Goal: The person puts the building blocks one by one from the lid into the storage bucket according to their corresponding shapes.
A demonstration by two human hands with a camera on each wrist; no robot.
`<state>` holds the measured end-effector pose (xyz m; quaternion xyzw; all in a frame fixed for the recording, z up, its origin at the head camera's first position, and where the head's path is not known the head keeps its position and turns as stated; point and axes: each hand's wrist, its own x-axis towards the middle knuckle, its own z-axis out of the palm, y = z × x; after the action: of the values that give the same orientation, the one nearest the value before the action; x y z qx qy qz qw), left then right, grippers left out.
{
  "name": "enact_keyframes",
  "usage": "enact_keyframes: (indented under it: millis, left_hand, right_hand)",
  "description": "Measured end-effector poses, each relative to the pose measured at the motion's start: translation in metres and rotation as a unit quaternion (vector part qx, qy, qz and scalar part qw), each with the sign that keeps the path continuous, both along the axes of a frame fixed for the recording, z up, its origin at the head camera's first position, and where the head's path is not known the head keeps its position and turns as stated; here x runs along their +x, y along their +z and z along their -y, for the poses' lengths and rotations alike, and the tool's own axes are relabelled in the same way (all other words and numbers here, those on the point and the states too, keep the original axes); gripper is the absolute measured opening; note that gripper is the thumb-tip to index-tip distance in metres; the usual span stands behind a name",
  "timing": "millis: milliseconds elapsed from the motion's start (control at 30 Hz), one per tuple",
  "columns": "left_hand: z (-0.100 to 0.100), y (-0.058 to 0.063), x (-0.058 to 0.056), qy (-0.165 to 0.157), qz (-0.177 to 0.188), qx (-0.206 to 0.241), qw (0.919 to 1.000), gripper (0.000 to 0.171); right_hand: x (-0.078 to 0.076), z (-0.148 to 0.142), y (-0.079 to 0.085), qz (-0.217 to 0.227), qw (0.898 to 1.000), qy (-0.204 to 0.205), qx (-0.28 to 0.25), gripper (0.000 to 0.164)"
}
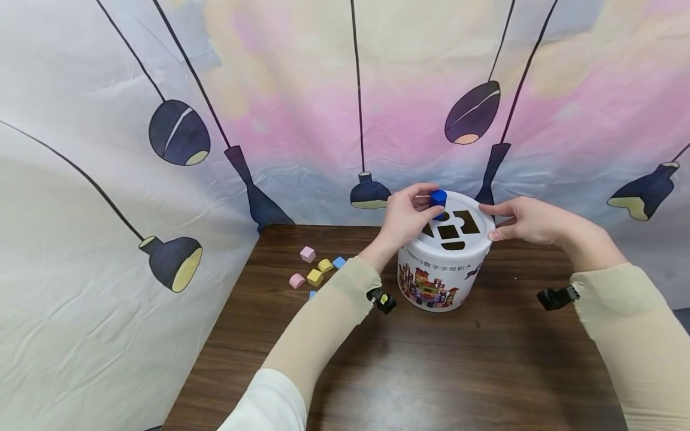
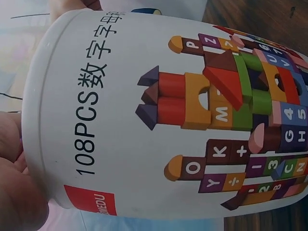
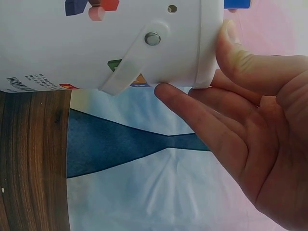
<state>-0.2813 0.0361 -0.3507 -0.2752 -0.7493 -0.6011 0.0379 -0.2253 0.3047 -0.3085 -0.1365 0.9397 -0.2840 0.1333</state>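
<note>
Left hand (image 1: 404,218) pinches a blue cylinder (image 1: 439,198) (upright, flat-topped); right hand (image 1: 533,221) grips a white bucket (image 1: 439,274).

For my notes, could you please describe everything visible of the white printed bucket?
The white, plastic-looking bucket stands upright on the brown wood-grain table. Its side bears "108PCS", Chinese characters, multicoloured block pictures and a white handle. The right hand touches its white lid, pierced with shaped holes; there the left hand holds a blue cylinder.
</note>
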Motion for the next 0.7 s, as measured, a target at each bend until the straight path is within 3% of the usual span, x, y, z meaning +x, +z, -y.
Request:
enact_keyframes:
  millis: [267,700]
  left_hand:
    - [-0.0015,0.0035,-0.0042,0.000,-0.008,-0.059,0.9982,0.043]
    - [-0.0031,0.0019,-0.0072,-0.011,-0.012,-0.078,0.9968,0.039]
  right_hand:
    - [-0.0004,-0.0007,-0.0020,0.001,1.000,-0.005,-0.002,0.077]
    - [-0.0006,-0.0006,-0.0023,0.002,1.000,-0.009,-0.008,0.077]
